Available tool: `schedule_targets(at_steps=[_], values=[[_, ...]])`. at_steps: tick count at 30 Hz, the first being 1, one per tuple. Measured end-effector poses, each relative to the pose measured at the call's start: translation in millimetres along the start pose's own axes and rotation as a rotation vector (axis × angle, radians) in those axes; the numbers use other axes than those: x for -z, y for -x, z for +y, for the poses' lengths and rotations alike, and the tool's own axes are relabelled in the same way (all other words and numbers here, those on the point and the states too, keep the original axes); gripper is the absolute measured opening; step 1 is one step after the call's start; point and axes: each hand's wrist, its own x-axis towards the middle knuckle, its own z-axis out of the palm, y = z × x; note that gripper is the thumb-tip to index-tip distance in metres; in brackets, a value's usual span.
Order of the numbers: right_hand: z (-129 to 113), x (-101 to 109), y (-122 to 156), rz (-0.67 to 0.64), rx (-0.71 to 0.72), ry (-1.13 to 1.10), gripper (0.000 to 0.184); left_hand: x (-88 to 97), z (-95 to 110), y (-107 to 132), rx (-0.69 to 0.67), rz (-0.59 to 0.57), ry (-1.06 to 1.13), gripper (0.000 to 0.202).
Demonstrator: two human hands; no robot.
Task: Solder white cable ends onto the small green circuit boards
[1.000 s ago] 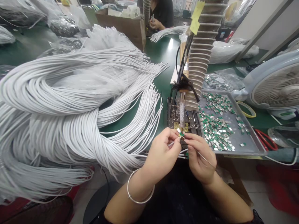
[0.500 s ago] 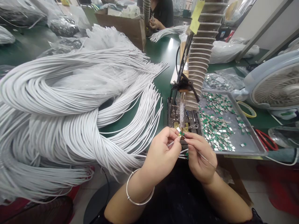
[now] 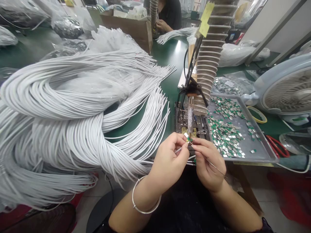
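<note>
My left hand [image 3: 171, 155] is closed in a pinch on a white cable [image 3: 178, 150], its end at a small green circuit board with a metal plug [image 3: 186, 135]. The fingertips partly cover where cable and board meet. In my right hand [image 3: 210, 161], thumb and fingers are closed on a thin solder wire [image 3: 213, 166], whose front end points at the board. A soldering iron [image 3: 190, 113] is fixed upright just above, its tip down by the board. Whether tip and board touch, I cannot tell.
A grey tray [image 3: 262, 152] of several small boards lies right, near a fan [image 3: 289, 87] and red-handled tool [image 3: 277, 145]. Bundled white cables [image 3: 73, 136] cover the left. A ribbed hose [image 3: 211, 48] rises behind the iron. Across the table sits another person [image 3: 170, 14].
Both hands keep nearly the same place and grip. The plug and the solder wire's front end have shifted very slightly at the iron's tip.
</note>
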Motion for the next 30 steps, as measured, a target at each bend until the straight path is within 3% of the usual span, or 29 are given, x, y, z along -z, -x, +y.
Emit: schedule_targets(at_steps=[11, 18, 24, 27, 30], values=[[2, 2, 11, -0.05, -0.052, -0.032, 0.023, -1.6, -18, 6, 0.045, -0.032, 0.005, 0.011], [4, 6, 16, -0.074, -0.082, 0.004, 0.023, 6.3, -44, 21, -0.194, -0.083, -0.223, 0.009], [2, 11, 29, -0.237, -0.082, -0.076, 0.025, 17.5, -73, 48, -0.414, -0.163, -0.384, 0.031], [-4, 21, 43, -0.388, -0.117, -0.118, 0.025, 20.8, -83, 61, -0.367, -0.267, -0.436, 0.031], [-5, 30, 63, -0.594, -0.154, -0.132, 0.024, 20.3, -88, 69, -0.193, -0.455, -0.618, 0.027]])
